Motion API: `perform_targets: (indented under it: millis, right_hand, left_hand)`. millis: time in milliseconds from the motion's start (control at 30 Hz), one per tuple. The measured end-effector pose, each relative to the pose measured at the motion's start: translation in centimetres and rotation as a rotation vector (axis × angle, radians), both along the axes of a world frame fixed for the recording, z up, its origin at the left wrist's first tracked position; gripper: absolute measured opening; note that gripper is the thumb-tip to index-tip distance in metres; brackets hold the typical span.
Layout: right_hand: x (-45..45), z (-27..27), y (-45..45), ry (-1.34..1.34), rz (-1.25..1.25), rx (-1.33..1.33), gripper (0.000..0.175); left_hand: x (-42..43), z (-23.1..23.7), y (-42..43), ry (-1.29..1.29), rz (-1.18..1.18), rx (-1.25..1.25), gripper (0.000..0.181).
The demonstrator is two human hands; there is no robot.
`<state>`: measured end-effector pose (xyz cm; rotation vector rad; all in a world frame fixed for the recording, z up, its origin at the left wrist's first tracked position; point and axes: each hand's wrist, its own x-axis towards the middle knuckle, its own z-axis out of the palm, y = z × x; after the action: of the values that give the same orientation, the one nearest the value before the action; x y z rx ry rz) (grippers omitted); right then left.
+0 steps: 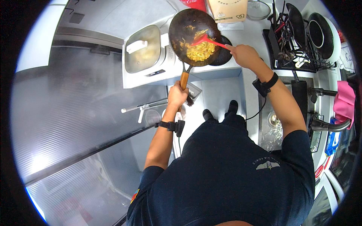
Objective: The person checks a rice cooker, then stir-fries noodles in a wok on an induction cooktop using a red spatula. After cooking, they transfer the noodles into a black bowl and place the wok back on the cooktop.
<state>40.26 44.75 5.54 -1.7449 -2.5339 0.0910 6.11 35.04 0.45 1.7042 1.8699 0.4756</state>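
Observation:
My left hand (177, 95) grips the wooden handle (184, 80) of a dark wok (181, 31) at the top of the view. Yellow shredded food (199, 53) lies in the wok, mostly on its right side, with scraps stuck higher on the wall. In my right hand (245, 56) is the handle of a red spatula (203, 40), its head resting on the food. Part of a round black surface (224, 55) shows beneath the wok's right edge. Both wrists wear black straps with small devices.
Left of the wok stands a white electric cooker (143, 53) with a fogged lid. A paper bag (227, 11) is behind it to the right. On the right are a dish rack (299, 53) with pans and utensils, then a sink (264, 130) holding pale shreds and a faucet (329, 125).

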Motion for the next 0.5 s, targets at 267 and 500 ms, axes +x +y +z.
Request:
perform_targets:
  millis: [267,500]
  right_hand:
    - [1.4,-0.7,-0.9,0.044,-0.038,0.008,0.037]
    - [1.9,-3.1,0.6,0.572,-0.139,0.018,0.038]
  left_hand:
    - [0.3,0.1,0.2,0.006,-0.002,-0.016,0.032]
    - [0.1,-0.7,0.1,0.057,-0.005,0.033,0.033]
